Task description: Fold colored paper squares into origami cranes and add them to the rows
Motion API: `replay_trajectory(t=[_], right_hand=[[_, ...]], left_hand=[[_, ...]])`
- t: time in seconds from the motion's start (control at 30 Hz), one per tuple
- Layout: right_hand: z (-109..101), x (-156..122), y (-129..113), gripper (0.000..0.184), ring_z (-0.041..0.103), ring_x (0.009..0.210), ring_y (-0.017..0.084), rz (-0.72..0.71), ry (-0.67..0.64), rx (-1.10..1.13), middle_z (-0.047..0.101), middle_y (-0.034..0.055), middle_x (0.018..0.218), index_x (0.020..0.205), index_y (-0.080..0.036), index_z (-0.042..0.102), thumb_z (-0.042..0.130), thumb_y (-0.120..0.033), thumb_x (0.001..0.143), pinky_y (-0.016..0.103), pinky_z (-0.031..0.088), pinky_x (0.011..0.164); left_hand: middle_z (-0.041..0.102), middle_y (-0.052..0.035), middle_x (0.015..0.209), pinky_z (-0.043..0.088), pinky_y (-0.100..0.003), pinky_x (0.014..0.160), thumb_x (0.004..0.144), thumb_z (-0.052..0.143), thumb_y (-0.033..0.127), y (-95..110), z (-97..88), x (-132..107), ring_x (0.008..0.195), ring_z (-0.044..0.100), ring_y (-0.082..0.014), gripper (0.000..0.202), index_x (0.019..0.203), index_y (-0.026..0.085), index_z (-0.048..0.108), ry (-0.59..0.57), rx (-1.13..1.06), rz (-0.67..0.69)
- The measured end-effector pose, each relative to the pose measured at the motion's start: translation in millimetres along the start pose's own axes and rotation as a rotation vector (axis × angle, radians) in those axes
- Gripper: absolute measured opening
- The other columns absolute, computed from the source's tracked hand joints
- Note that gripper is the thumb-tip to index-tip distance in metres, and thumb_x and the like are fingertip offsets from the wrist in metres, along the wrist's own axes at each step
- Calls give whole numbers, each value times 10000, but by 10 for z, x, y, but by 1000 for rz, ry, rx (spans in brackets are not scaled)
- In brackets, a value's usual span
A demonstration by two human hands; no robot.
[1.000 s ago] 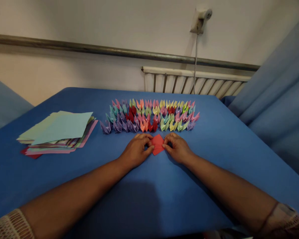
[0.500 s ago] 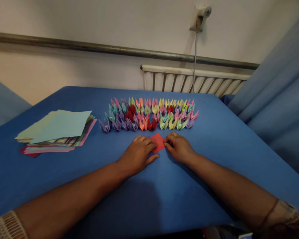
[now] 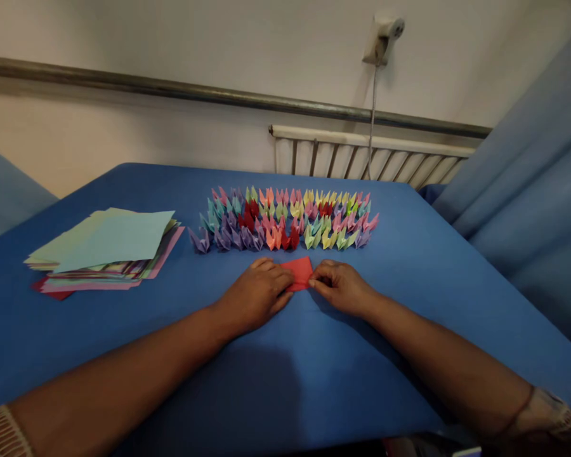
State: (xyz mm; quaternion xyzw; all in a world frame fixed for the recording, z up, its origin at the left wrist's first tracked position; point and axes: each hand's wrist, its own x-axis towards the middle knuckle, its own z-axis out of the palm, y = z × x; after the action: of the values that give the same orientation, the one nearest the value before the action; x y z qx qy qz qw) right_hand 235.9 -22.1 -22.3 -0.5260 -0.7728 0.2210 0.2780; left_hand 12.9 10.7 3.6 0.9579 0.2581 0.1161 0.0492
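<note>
A small folded piece of red origami paper lies on the blue tabletop, between my two hands. My left hand holds its left side, fingers over the paper and thumb at the near edge. The paper's right corner is pinched between the thumb and fingertips of my right hand. Just beyond the hands stand rows of folded paper cranes in purple, pink, red, yellow, green and teal. The part of the paper under my left fingers is hidden.
To the left sits a loose stack of coloured paper sheets, pale blue on top. The blue table reaches back toward a wall with a metal rail and a radiator. A blue curtain hangs at the right.
The red paper has turned from a diamond to a flatter position, with a fold along its near edge. My left thumb has moved in against it; my right hand has shifted slightly nearer me.
</note>
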Motion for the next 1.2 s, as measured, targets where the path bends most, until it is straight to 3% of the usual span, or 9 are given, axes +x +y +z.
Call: replay_trajectory(t=[0.13, 0.2, 0.27, 0.4, 0.63, 0.77, 0.97, 1.1, 1.2], right_hand=[[90, 65, 78, 420, 611, 826, 136, 14, 111, 17, 555, 100, 1319, 1290, -229, 565, 599, -210, 872, 327, 493, 831], [110, 115, 104, 462, 617, 968, 161, -18, 84, 8, 511, 99, 1399, 1342, -246, 531, 581, -199, 885, 354, 474, 918], [113, 165, 123, 382, 605, 1029, 175, -52, 58, 17, 617, 77, 1248, 1265, -236, 598, 571, -176, 889, 350, 466, 932], [125, 208, 149, 195, 613, 781, 134, -11, 73, 97, 665, 16, 865, 961, -203, 710, 580, -104, 854, 274, 491, 758], [277, 7, 35, 195, 636, 683, 139, 265, 12, 404, 719, 5, 800, 923, -204, 731, 579, -122, 831, 270, 511, 665], [300, -52, -24, 230, 639, 652, 130, 307, -89, 633, 721, 8, 799, 978, -184, 719, 573, -103, 820, 270, 525, 657], [136, 49, 61, 285, 637, 757, 135, 186, 99, 349, 706, 31, 964, 1094, -225, 693, 667, -206, 811, 279, 515, 715], [104, 105, 97, 154, 617, 737, 133, 100, 52, 214, 695, 14, 839, 910, -208, 735, 622, -152, 821, 263, 483, 701], [109, 66, 89, 122, 584, 646, 128, 205, 22, 251, 679, 1, 723, 781, -192, 721, 607, -167, 816, 251, 463, 635]], left_hand=[[689, -97, 1024, 400, -439, 939, 950, 453, 217, 21, 14, 24, 937, 596, -248, 216, 1041, 163, 642, -39, 100, 13], [689, -98, 1040, 389, -449, 966, 936, 466, 192, 13, 27, 26, 951, 597, -252, 207, 1046, 162, 638, -39, 107, 16], [691, -92, 1034, 384, -456, 981, 919, 482, 173, -1, 30, 26, 951, 603, -251, 195, 1031, 172, 641, -37, 82, 15], [691, -79, 1026, 372, -466, 1014, 896, 488, 152, -47, 2, 24, 964, 612, -240, 186, 992, 190, 643, -32, 26, 11], [696, -65, 1074, 369, -449, 1037, 912, 467, 153, -209, -52, 13, 1012, 610, -230, 233, 1061, 197, 640, -42, 2, 31], [680, -54, 1155, 399, -418, 1004, 902, 495, 187, -186, -44, -9, 1056, 599, -230, 240, 1096, 208, 635, -6, -100, 3], [647, -68, 1225, 396, -426, 1018, 928, 527, 292, -21, 8, -11, 1137, 566, -247, 256, 1148, 223, 639, -25, -143, -16], [614, -67, 1293, 384, -436, 1034, 930, 550, 297, 31, 24, -17, 1197, 521, -261, 295, 1206, 230, 630, -30, -103, 20], [639, -70, 1252, 388, -433, 1024, 956, 510, 261, -1, 42, -17, 1164, 533, -251, 271, 1185, 210, 647, -2, -51, 45]])
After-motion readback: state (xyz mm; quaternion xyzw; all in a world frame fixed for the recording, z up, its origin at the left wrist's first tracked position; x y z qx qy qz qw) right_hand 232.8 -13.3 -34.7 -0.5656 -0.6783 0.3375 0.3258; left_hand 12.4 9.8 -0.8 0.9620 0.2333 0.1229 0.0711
